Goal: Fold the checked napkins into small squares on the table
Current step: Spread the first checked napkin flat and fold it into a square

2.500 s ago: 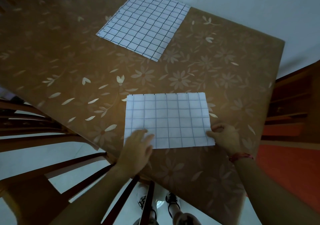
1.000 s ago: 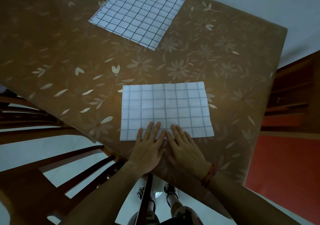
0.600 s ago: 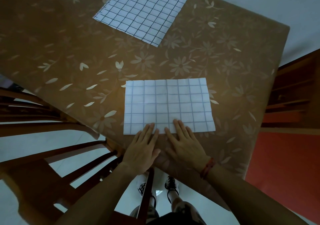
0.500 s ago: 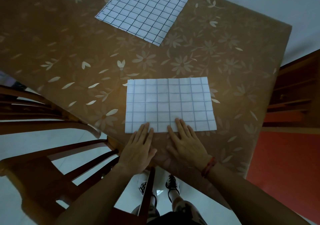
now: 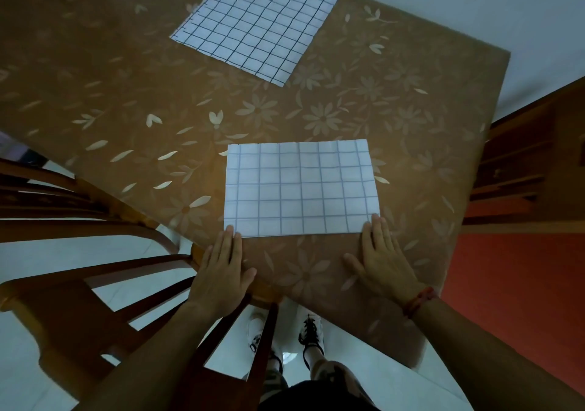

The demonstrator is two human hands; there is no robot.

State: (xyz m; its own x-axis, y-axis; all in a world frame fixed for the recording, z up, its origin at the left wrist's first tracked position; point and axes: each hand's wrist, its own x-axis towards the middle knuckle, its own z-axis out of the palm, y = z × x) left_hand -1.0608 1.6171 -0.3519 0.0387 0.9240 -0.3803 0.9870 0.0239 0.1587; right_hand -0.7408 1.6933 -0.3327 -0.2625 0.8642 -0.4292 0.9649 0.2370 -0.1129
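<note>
Both hands have slid apart from mid-edge: left hand [image 5: 221, 271] lays straight, flat fingers on the napkin [image 5: 300, 189] at its near-left corner, right hand [image 5: 383, 262] likewise at the near-right. Napkin lies just beyond the fingertips on the table [image 5: 126, 100], long axis left to right; each hand is equally near its end.

My left forearm [image 5: 142, 363] and right forearm [image 5: 493, 347] are bare. A thin red cord bracelet [image 5: 419, 300] circles the wrist behind my right hand [image 5: 383, 262], toward four o'clock. At six o'clock I wear white sneakers [image 5: 311, 331] with dark laces, with dark clothing [image 5: 316, 401] beneath.
</note>
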